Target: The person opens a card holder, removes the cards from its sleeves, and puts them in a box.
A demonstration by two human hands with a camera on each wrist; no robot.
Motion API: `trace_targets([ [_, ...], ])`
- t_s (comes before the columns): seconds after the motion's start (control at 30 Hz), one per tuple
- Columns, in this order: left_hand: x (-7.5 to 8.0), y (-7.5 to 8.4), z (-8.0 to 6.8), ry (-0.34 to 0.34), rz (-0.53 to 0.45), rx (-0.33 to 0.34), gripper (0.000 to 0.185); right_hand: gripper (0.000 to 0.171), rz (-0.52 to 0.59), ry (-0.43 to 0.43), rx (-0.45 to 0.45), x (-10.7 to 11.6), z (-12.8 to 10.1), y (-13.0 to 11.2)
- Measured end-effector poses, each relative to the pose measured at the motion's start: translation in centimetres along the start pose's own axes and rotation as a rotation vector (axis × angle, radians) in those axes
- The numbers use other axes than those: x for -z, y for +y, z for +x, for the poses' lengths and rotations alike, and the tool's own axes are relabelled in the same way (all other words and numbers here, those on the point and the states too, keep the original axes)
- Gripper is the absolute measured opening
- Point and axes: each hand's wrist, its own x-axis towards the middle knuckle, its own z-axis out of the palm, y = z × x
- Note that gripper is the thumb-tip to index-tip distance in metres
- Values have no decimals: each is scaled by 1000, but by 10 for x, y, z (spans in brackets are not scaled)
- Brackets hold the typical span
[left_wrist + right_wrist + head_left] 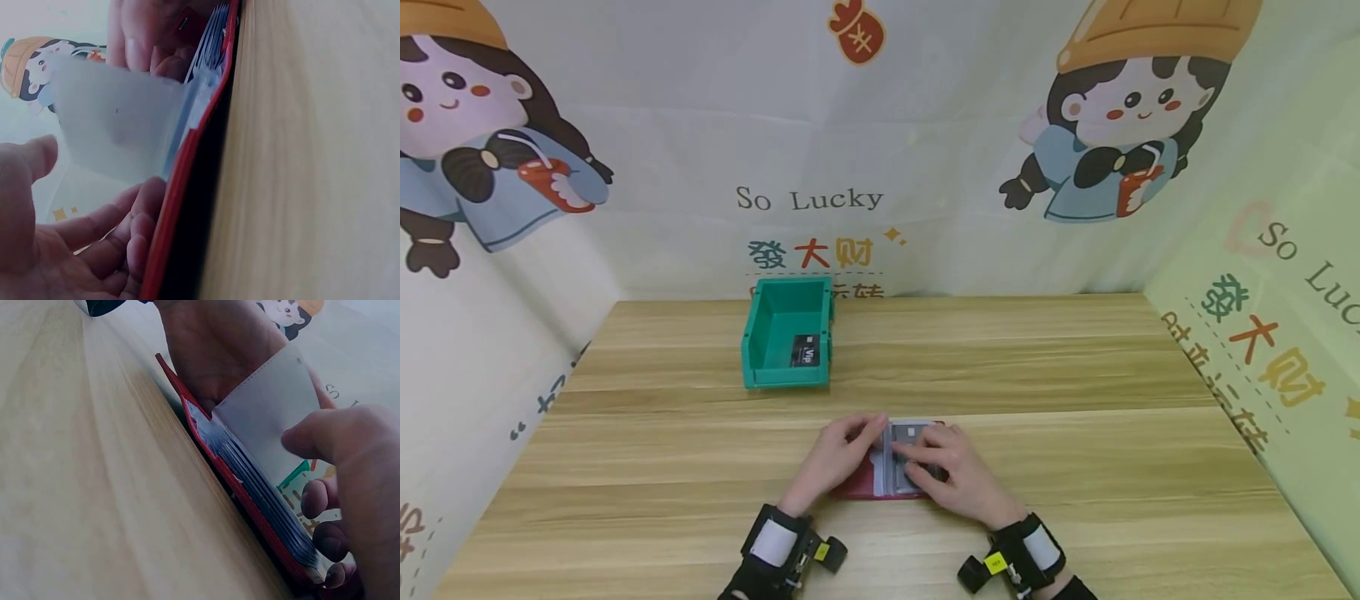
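We see a wooden surface (1075, 375) spread beneath both hands, and beyond our left hand (838, 454) stands a green bin (767, 333) with a black card (804, 351) printed "VIP" leaning inside it. Behind that, the backdrop reads "So Lucky" above Chinese characters. Directly under our hands lies a red card holder (857, 485), open flat on the surface, its stack of clear sleeves (262, 487) fanned between our fingers. Our left hand rests on the holder's left half with fingers loosely extended, one translucent sleeve (119, 122) standing up against its fingertips; it pins the cover rather than gripping. Our right hand (951, 471) lies over the holder's right half, its fingers bent onto the sleeves, thumb pressing a raised sleeve from the front. A grey card (908, 432) shows in the top pocket just past our right fingertips.
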Motion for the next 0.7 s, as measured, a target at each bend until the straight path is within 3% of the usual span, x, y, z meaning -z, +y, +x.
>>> trace_targets([
  [0.13,0,1,0,38,-19,-1,37,33,-75,-11,8,-1,0,-2],
  [0.3,4,-2,0,77,-53,-20,26,29,-85,5,-27,-1,1,-1],
  [0.5,12,-7,-2,96,-10,-51,18,38,-134,31,-179,1,0,2],
  [0.7,19,-5,-6,140,79,10,15,43,-175,58,-311,5,0,6],
])
